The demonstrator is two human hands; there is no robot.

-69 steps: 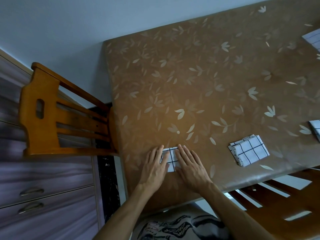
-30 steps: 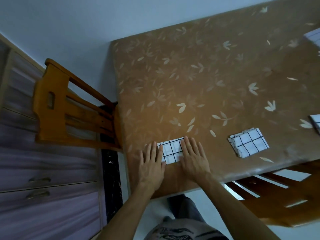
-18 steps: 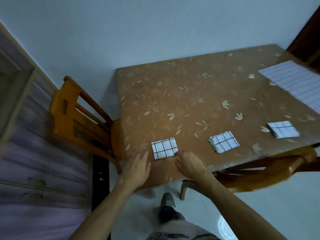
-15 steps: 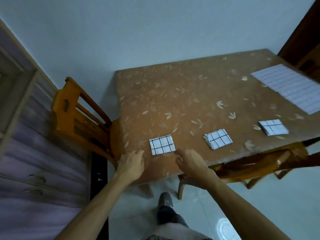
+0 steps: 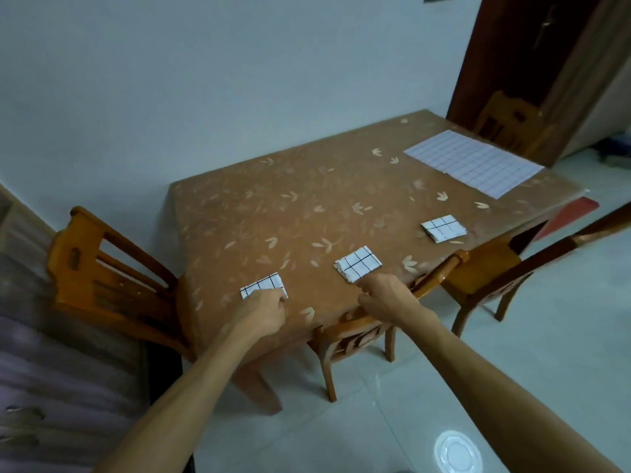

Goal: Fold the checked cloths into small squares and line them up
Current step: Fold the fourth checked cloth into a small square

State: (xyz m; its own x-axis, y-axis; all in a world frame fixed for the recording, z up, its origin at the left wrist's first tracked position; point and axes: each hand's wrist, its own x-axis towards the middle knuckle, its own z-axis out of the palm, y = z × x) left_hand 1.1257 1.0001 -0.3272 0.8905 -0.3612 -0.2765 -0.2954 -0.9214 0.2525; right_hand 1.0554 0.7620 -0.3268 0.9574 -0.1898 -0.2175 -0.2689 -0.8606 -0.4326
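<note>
Risk is concentrated along the near edge of the table (image 5: 273, 216), where three folded squares are lined up: the left cloth (image 5: 261, 285), the middle cloth (image 5: 358, 264) and the right cloth (image 5: 443, 227). A fourth, large cloth (image 5: 473, 162) is left spread flat at the far right corner, so the job is judged unfinished.

The left hand (image 5: 264, 310) is seen curled over the near edge of the left cloth. Whether that edge is pinched or merely covered cannot be told, as the fingertips are hidden. The right hand (image 5: 387, 297) is held loosely curled just beside the near corner of the middle cloth, and nothing is seen in its grasp.

Layers are already fanned out at the middle cloth's left edge, and a careless brush from the knuckles could open that fold further. The table cover looks smooth, so a dragged hand could turn a square out of line or slide it over the edge to the floor. A chair (image 5: 426, 285) tucked in under the right hand could also be knocked, and the row shaken.
</note>
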